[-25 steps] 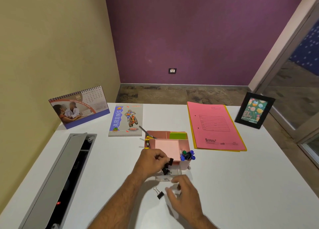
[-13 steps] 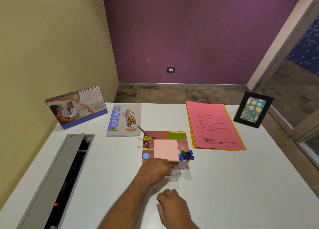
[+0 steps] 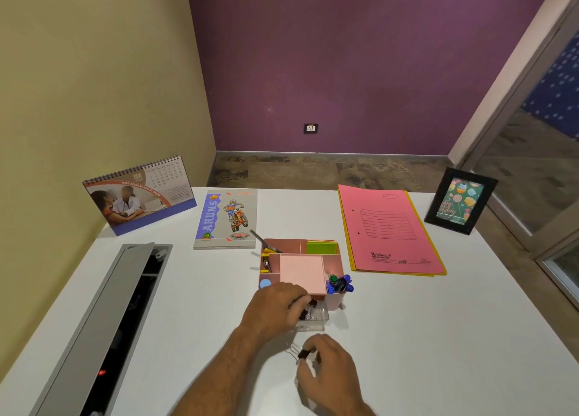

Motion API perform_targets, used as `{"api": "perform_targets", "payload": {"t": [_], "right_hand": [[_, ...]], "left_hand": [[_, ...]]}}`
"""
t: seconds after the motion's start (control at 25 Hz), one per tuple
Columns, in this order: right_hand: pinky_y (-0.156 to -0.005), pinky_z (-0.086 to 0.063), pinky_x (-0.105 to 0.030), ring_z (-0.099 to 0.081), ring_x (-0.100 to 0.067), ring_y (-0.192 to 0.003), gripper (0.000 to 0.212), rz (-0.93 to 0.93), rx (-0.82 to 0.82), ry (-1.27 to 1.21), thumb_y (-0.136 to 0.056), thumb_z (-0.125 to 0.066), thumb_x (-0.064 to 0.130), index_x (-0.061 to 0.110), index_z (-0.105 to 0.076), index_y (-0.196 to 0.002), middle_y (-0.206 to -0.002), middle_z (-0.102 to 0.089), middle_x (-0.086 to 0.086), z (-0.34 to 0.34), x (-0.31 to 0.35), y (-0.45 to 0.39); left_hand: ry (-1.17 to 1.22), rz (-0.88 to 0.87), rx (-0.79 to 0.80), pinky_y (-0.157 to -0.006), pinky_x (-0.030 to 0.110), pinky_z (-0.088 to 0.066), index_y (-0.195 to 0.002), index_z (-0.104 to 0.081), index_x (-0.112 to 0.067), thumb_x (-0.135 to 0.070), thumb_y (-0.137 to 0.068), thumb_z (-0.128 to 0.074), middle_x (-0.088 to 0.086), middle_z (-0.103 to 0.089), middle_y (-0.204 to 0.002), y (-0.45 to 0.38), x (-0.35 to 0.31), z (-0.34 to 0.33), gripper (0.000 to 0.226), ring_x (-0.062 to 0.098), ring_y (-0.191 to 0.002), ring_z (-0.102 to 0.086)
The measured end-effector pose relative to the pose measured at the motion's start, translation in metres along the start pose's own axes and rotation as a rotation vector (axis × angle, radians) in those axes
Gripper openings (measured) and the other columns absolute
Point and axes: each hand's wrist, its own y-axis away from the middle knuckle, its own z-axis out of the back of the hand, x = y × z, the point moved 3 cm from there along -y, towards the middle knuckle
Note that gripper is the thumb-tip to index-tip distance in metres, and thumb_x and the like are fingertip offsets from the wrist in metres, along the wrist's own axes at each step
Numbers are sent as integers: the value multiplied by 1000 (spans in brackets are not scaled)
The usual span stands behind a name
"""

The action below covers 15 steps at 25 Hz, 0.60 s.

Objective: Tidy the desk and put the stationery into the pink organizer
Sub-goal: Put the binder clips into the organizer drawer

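At lower centre, the right hand is pinching a binder clip while the left hand is gripping clips at the pink organizer's clear drawer.

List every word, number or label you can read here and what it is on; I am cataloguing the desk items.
"ARUN'S", "NEW" and "65": notebook cover.
"Krishna": lower edge of the pink folder; its form lines are too small to read.
"HAVE REGULAR HEALTH CHECKS" and "JUN": desk calendar; the dates are too small.
"...ppy ...thday", partly cut off: card in the picture frame.
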Motion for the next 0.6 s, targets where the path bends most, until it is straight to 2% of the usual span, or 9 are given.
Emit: {"api": "perform_targets", "payload": {"t": [0.08, 0.16, 0.32, 0.4, 0.48, 0.6], "right_hand": [[-54, -41, -11, -53, -6, -64, 18, 16, -71, -107, -67, -65, 33, 34, -52, -79, -74, -56, 20, 15, 6, -8], [-51, -41, -12, -53, -7, -62, 20, 41, -140, -173, -66, -66, 33, 32, -51, -79, -72, -56, 18, 28, 8, -18], [-54, -42, -14, -52, -6, -63, 15, 100, -219, -193, -69, -63, 32, 28, -50, -76, -74, -53, 19, 43, 13, -39], [-57, -44, -13, -55, -4, -67, 12, 150, -217, -174, -71, -65, 28, 26, -53, -74, -78, -56, 16, 44, 10, -44], [-59, -50, -16, -59, -4, -73, 10, 148, -214, -151, -73, -68, 27, 24, -60, -77, -86, -61, 15, 41, 4, -45], [-58, -52, -18, -62, -5, -77, 12, 50, -278, -174, -75, -73, 22, 23, -62, -80, -92, -62, 18, 40, -10, -42]], "left_hand": [[229, 121, -43, -62, 17, -48, -87, -75, -24, -45, -88, -62, -13, -73, -76, -1, 5, 3, 25, 3, -68, -62], [386, 206, -4, -56, 12, -44, -79, -77, -21, -40, -81, -73, -10, -71, -66, -2, 8, 2, 19, 0, -59, -59], [543, 271, 75, -55, 16, -46, -76, -76, -20, -20, -78, -80, -6, -66, -63, -3, 6, 1, 4, 0, -54, -53], [619, 316, 50, -55, 19, -48, -76, -76, -19, -12, -78, -79, -4, -65, -63, -4, 7, 2, 8, 3, -54, -54], [597, 325, 15, -57, 19, -51, -78, -78, -16, -9, -78, -79, -2, -69, -66, -7, 5, 4, 7, 4, -55, -57], [392, 233, -21, -67, 15, -52, -86, -81, -19, -18, -80, -79, -8, -74, -78, -10, 6, 4, 6, 1, -68, -64]]}}
